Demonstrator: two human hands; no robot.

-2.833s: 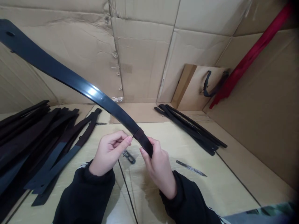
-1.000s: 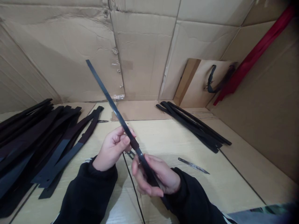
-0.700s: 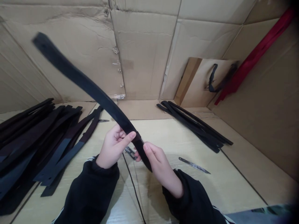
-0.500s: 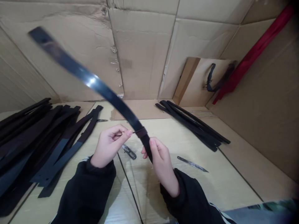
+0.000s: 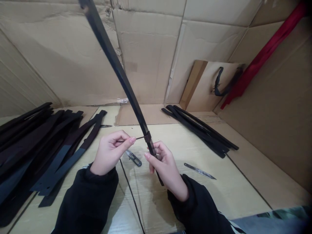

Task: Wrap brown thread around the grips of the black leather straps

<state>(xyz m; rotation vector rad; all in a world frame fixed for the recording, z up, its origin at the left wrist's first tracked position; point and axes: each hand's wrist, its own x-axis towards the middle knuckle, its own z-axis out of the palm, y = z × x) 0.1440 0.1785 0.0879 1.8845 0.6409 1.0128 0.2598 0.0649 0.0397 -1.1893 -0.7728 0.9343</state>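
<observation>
A long, slightly curved black strip (image 5: 124,79) slants up and left across the view, its top end near the upper edge. My right hand (image 5: 165,162) grips it close to its lower end, fingers and thumb round it. Just above that hand a dark brown wrap (image 5: 147,136) encircles the strip. From the wrap a thin dark cord (image 5: 139,138) runs left, pinched and stretched straight by my left hand (image 5: 113,149). The cord's free length hangs below my left hand towards the bottom edge. Beneath the hands, thread snips (image 5: 134,158) lie on the table.
Many dark strips (image 5: 44,152) are heaped at the left, and several more black strips (image 5: 200,130) lie at the back right. A thin pointed blade (image 5: 200,171) rests right of my hand. Cardboard walls (image 5: 151,58) enclose the table; a paper bag (image 5: 203,84) and red cloth (image 5: 268,52) stand right.
The strip has turned from its broad face to its narrow edge and swung more upright. My right hand's fingers have shifted round it, and the cord between wrap and left hand is longer.
</observation>
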